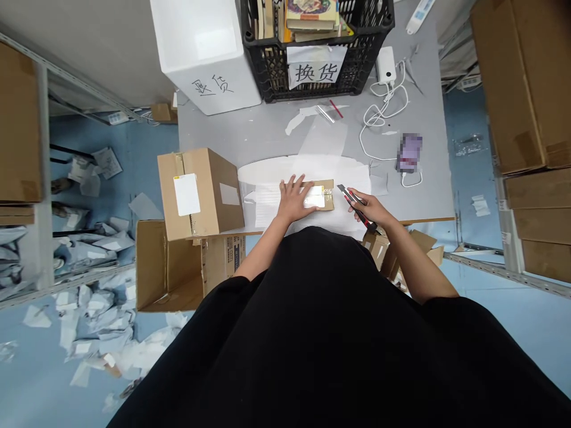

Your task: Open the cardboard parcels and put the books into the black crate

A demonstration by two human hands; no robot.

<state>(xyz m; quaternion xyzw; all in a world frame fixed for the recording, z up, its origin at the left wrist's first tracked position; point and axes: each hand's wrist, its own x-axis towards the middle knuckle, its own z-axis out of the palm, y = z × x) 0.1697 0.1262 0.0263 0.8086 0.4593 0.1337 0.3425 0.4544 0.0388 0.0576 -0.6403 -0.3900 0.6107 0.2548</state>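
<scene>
A small taped cardboard box [329, 202] with a white label lies on a sheet of white foam [267, 172] at the table's front. My left hand [293, 201] rests on the box's left part, fingers spread and palm down. To the right of the box, my right hand [369, 208] is wrapped round a black and red utility knife [357, 206]. Its blade end points up and left, toward the box's right edge, with a small gap between them. Part of the box is hidden under my left hand.
A larger sealed carton [229, 172] stands at the table's left edge. Behind are a white bin [207, 71] and a black crate [267, 77] of books. A charging phone [409, 153] and cables lie right. Open cartons [151, 261] flank me below the table.
</scene>
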